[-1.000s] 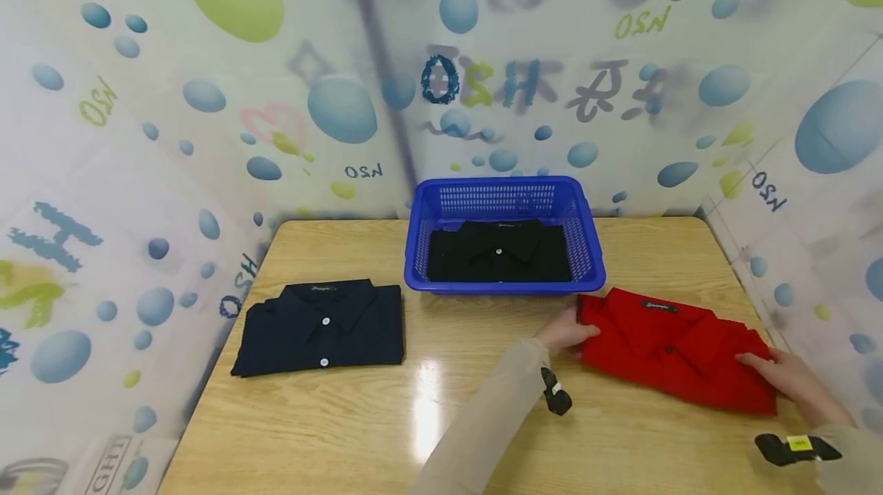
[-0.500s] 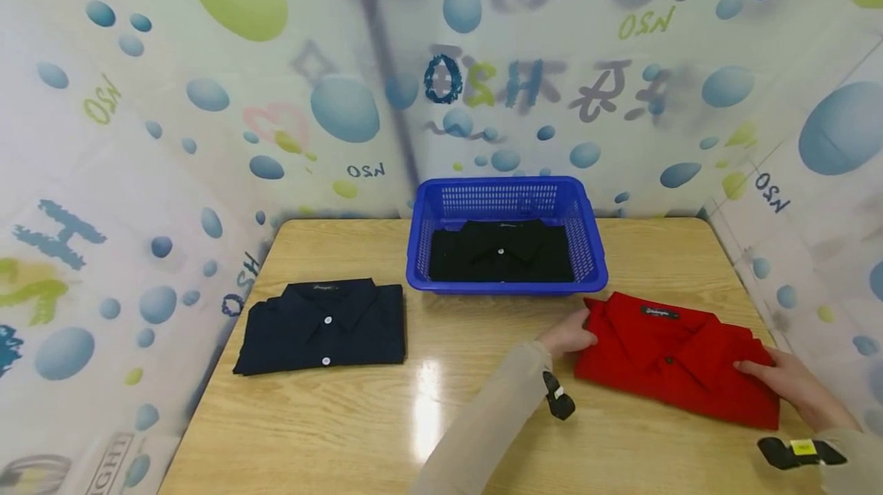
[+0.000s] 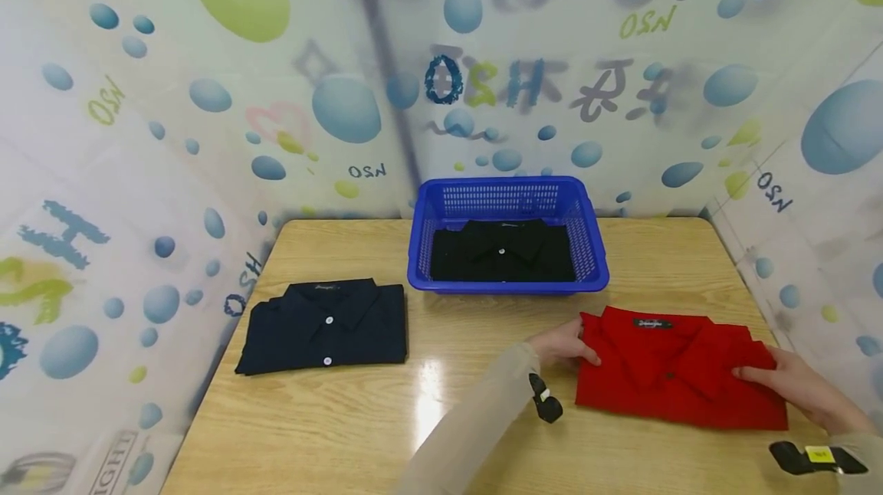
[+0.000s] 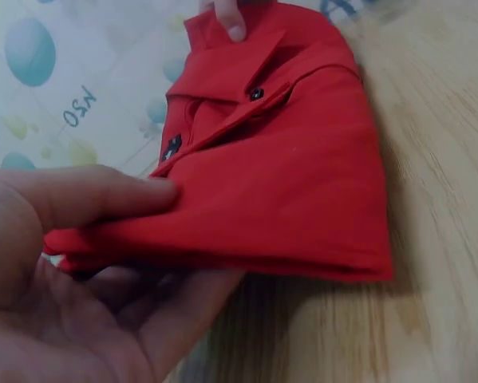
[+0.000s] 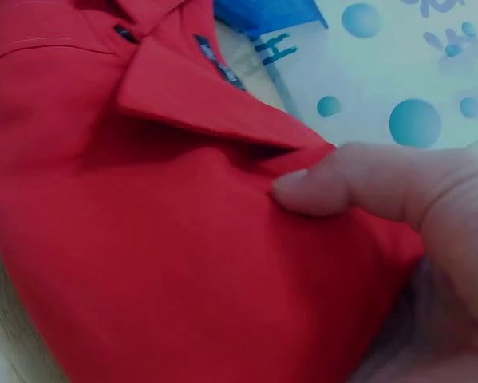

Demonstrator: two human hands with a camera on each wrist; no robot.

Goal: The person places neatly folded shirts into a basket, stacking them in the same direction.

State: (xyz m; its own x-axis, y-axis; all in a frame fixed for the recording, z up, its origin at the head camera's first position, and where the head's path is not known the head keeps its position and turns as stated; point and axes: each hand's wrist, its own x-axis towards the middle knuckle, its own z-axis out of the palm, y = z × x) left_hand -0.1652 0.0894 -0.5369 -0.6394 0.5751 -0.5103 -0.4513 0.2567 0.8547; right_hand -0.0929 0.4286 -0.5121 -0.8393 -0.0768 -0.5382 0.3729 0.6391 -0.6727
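A folded red shirt (image 3: pixel 679 372) with a collar and dark button lies at the right of the table, collar toward the back. My left hand (image 3: pixel 562 343) grips its left side; in the left wrist view the thumb (image 4: pixel 135 195) lies on top and the fingers reach underneath. At the shirt's right side my right hand (image 3: pixel 793 384) holds the edge, its thumb (image 5: pixel 310 191) pressing the cloth from above in the right wrist view. The right hand's other fingers are mostly hidden under the fabric.
A blue plastic basket (image 3: pixel 595 250) stands at the back middle of the wooden table (image 3: pixel 310 434), with a folded black shirt (image 3: pixel 500 254) inside. A folded navy shirt (image 3: pixel 324 330) lies at the left. Patterned sheets (image 3: pixel 483 127) enclose the back and sides.
The red shirt has turned from slanting to nearly square with the table's front and shifted a little nearer. Both hands have moved with it, keeping their hold on its sides.
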